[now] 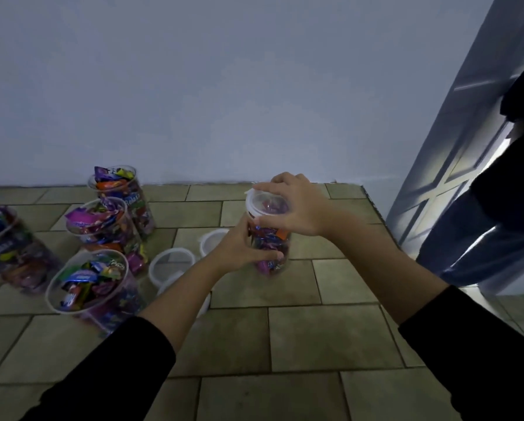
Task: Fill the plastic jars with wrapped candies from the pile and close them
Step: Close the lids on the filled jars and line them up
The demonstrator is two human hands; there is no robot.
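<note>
The left hand [242, 247] is curled around the side of a clear plastic jar [271, 241] in the middle of the frame, with the thumb and fingers wrapped on its wall. The right hand [294, 208] lies on top of the same jar, its fingers bent over the edge of a white translucent lid [265, 205] that sits on the mouth. The jar stands upright on a tiled surface [315, 338] and is full of wrapped candies [268, 264] in purple, blue and orange. Both arms wear black sleeves [109, 372], pushed up from the wrists. Just left of the left hand, two loose lids [171, 265] lie flat on the tiles, and a third one is partly hidden under the left forearm. Further to the left stand four jars without lids, all filled with candies up to the rim or above: the back jar [124, 196] near the wall, the middle jar [102, 226] in front of it, the front jar [93, 284] nearest to the camera, and the far-left jar [8, 250] at the left edge of the frame, which is blurred. A pale wall [224, 86] fills the upper part of the frame. At the right side there is a panelled door [455, 165], and dark cloth [513, 153] covers part of it.
</note>
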